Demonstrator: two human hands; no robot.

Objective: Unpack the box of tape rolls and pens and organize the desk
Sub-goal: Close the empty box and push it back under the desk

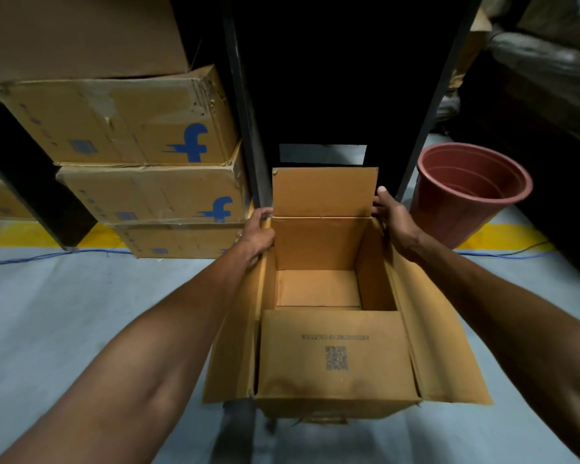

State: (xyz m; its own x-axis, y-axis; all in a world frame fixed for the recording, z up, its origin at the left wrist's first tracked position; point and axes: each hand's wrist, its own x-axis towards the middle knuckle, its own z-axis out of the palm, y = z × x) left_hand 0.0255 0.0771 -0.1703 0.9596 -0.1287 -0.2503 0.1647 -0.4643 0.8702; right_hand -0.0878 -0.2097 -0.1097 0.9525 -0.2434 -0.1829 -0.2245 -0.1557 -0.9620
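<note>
Open, seemingly empty box (318, 289) lay lengthwise away from the person; left hand (257, 232) and right hand (395, 219) gripped its far corners, equally near

Grey floor (64, 313), yellow stripe (21, 234), dark racking (245, 128), dim light.

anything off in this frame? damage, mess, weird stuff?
Yes. The open box held by both hands looks empty: no tape rolls or pens visible. The stacked boxes at left are crushed and torn at corners, with tape peeling.
</note>
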